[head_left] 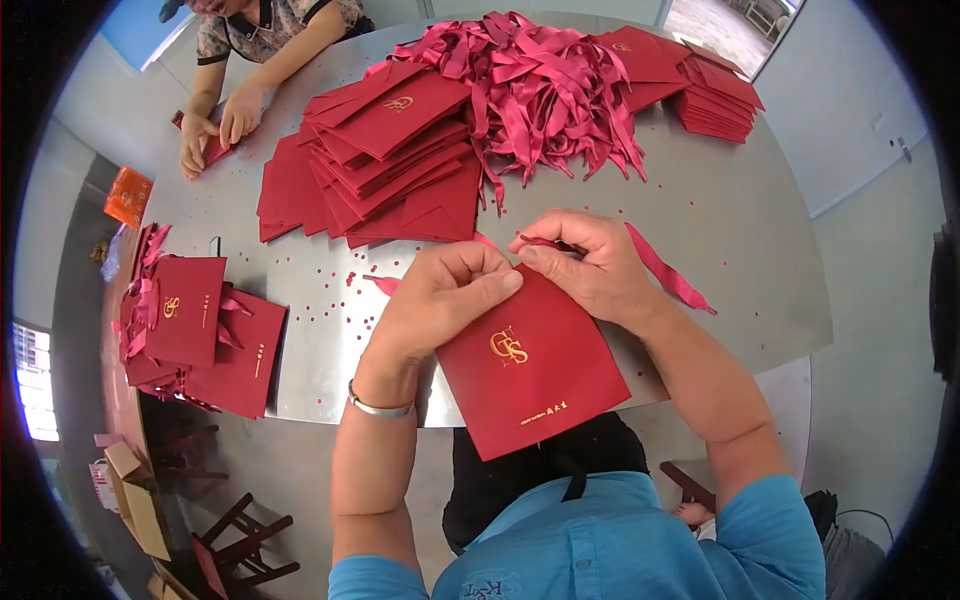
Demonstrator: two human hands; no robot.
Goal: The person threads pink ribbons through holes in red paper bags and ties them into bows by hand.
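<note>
A red paper gift bag (540, 365) with gold lettering lies tilted at the table's front edge, its lower part over my lap. My left hand (455, 295) grips its top edge, thumb on the front face and fingers curled. At the bag's upper right corner, my right hand (590, 260) pinches a dark pink ribbon, one tail (672, 272) of which trails out to the right. Another ribbon end (383, 285) pokes out left of my left hand. Whether the ribbon passes through the bag is hidden by my fingers.
Ahead stand stacked red bags (390, 150) beside a large heap of ribbons (550, 90). More bags (715, 95) sit at the far right. Ribboned bags (200, 330) lie at left. Small red dots dot the metal table (740, 220). Another person's hands (220, 130) work at upper left.
</note>
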